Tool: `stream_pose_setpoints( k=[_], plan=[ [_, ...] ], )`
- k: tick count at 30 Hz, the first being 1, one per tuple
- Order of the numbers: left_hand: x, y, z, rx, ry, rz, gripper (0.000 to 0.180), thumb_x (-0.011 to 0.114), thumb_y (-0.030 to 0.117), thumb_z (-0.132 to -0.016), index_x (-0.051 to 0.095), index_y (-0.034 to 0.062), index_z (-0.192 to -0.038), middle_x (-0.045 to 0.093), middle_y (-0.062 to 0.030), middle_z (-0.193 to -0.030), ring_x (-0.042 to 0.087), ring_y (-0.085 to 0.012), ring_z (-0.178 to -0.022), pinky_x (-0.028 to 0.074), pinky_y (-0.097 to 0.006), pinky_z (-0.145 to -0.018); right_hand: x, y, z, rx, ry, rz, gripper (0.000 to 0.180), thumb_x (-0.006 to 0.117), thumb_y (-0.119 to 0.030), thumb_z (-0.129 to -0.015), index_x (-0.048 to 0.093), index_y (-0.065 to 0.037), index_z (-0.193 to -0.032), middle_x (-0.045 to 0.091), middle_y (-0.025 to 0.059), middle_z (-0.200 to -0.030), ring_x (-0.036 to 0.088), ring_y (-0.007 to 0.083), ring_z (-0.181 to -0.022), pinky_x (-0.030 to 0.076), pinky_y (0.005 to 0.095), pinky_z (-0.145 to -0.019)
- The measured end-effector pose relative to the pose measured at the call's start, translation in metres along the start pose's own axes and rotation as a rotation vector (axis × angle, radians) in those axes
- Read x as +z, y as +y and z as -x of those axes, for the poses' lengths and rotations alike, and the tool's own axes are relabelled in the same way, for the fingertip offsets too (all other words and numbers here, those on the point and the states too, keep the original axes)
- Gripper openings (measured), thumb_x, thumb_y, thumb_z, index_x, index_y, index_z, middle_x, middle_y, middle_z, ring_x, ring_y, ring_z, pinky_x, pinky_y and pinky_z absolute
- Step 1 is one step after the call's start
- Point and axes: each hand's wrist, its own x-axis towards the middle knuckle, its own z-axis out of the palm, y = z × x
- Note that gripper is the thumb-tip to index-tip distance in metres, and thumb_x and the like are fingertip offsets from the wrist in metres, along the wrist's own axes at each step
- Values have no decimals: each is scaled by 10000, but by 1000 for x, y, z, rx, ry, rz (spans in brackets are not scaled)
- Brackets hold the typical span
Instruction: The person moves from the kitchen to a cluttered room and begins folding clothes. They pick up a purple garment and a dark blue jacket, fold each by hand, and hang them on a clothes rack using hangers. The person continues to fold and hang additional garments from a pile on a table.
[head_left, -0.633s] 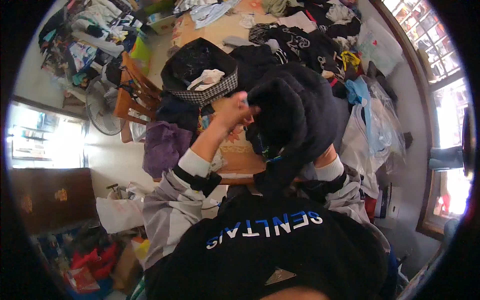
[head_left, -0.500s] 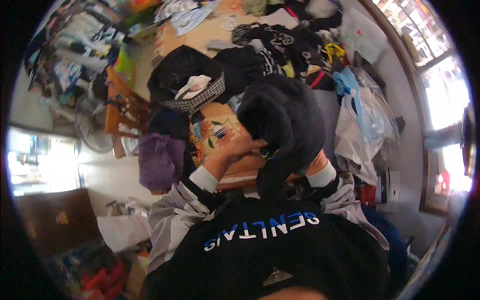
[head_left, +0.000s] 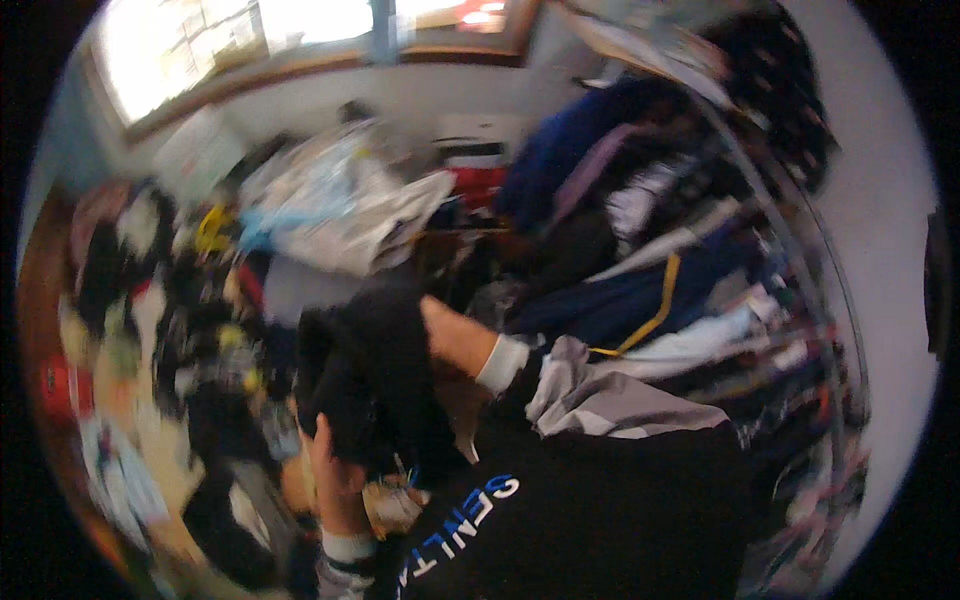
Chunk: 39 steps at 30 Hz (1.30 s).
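Observation:
A bundled black garment (head_left: 365, 375) of thick, dark cloth is held up in front of my chest between both hands; its exact kind cannot be made out. My left hand (head_left: 338, 470) grips its lower near side, thumb up along the cloth. On the other side, my right hand (head_left: 437, 318) is against the garment, its fingers hidden behind the folds. Beyond the bundle lies a heap of pale clothing and clear plastic bags (head_left: 345, 200). The picture is blurred by motion.
To the right, a metal rack (head_left: 770, 200) carries many hanging clothes, with a yellow strap (head_left: 655, 312) among them. Mixed dark clothes (head_left: 205, 320) cover the table on the left. A bright window (head_left: 300, 25) is at the back, above a white wall.
My view and body have swung to the right, so the clothes rack now shows and the table has shifted left. The black garment has stayed between my hands.

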Motion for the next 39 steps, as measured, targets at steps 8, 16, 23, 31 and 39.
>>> stream_pose_setpoints(
  k=[8, 16, 23, 31, 39],
  plan=[
    [88, -72, -41, -129, -201, -230, 539, 513, 371, -928, 438, 28, -1338, 490, -126, -1326, 467, -312, -1206, 357, -449, -1031, -94, 22, 106, 105, 113, 110, 653, 479, -570, -889, 366, -122, -1351, 474, 123, -1298, 461, 258, -1189, 375, 491, -975],
    [136, -154, -60, -287, -480, -459, 615, 662, 173, -811, 397, 16, -1343, 497, -160, -1279, 498, -343, -1159, 435, -483, -962, -140, 31, 160, -266, 578, 662, 615, 578, -110, -825, 312, 14, -1366, 450, 255, -1314, 463, 329, -1214, 389, 377, -998],
    [131, -155, -135, -323, -408, -645, 541, 664, 100, -758, 476, 29, -1260, 536, -165, -1201, 544, -325, -1063, 471, -418, -902, -133, 0, 212, -472, 635, 301, 602, 581, -113, -804, 366, 19, -1351, 507, 213, -1227, 521, 264, -1076, 425, 339, -919],
    [148, -152, -170, 47, -1148, -1620, 444, 587, 216, -767, 562, -27, -1138, 569, -204, -1167, 547, -342, -1075, 433, -458, -933, -91, -12, 265, -303, 776, 274, 725, 646, -263, -824, 299, 18, -1395, 367, 232, -1385, 405, 319, -1254, 325, 348, -1051],
    [233, -163, -132, -457, -523, -576, 398, 576, 215, -867, 544, 27, -1217, 564, -167, -1202, 556, -317, -1070, 474, -457, -920, -96, 66, 255, -99, 634, 410, 935, 743, -271, -739, 185, 14, -1433, 297, 229, -1450, 312, 305, -1335, 293, 367, -1085]
  ],
)
